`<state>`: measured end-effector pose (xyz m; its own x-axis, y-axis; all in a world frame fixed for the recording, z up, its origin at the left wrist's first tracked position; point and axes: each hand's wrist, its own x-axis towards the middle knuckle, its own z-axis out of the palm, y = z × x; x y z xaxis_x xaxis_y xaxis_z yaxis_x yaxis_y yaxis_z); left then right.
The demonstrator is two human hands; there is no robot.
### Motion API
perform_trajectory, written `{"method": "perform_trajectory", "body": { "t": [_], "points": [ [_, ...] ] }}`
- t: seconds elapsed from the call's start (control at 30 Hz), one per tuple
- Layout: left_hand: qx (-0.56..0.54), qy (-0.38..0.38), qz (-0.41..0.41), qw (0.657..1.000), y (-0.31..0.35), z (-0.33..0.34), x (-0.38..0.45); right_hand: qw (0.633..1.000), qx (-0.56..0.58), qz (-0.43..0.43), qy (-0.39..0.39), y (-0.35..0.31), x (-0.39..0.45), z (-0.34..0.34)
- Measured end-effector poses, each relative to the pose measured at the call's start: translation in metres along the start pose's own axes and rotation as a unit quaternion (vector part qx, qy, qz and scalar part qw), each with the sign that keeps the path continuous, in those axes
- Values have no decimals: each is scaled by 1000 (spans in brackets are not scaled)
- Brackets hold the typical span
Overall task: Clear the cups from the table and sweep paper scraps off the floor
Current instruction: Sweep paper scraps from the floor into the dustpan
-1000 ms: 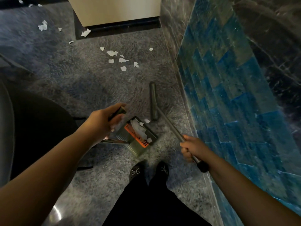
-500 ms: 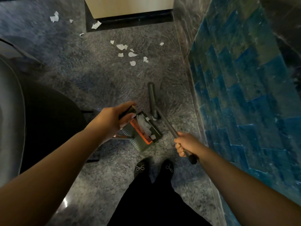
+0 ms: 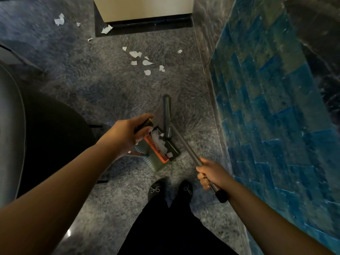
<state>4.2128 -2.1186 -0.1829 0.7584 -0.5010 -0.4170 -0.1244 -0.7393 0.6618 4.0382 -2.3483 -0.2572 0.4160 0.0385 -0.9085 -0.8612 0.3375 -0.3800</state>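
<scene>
My left hand (image 3: 127, 134) grips the dark handle of a dustpan (image 3: 159, 153), which sits on the grey floor with an orange comb strip and white paper scraps inside. My right hand (image 3: 211, 173) holds the metal broom handle (image 3: 185, 147) near its black end cap. The broom head (image 3: 167, 115) rests on the floor just beyond the dustpan's mouth. Several white paper scraps (image 3: 145, 61) lie further ahead, with more scraps (image 3: 59, 19) at the far left. No cups are in view.
A blue tiled wall (image 3: 276, 107) runs along the right. A cream cabinet with a dark plinth (image 3: 143, 23) stands ahead. A dark round chair (image 3: 46, 140) fills the left side. My black shoes (image 3: 171, 189) stand just behind the dustpan.
The broom head has drawn closer to the dustpan's mouth and my right hand has moved slightly left. More paper now lies in the pan. My left hand keeps its hold.
</scene>
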Motion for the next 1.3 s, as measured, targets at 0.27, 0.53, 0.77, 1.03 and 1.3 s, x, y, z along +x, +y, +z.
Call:
{"method": "perform_trajectory", "body": {
  "t": [0.27,0.53,0.77,1.03,1.3],
  "points": [
    [-3,1,-2,1000,-3,6,-9,996,66,7,55,-12,23,-3],
    [18,-1,2,1000,0,9,-11,985,153,76,5,-8,-1,-4],
    [24,6,-1,1000,0,8,-9,983,177,34,-15,-11,-34,-11],
    [24,7,7,1000,-4,8,-7,997,-14,-26,69,-21,5,-16],
    [13,11,3,1000,-4,10,-3,998,23,46,45,-14,26,-10]
  ]
}}
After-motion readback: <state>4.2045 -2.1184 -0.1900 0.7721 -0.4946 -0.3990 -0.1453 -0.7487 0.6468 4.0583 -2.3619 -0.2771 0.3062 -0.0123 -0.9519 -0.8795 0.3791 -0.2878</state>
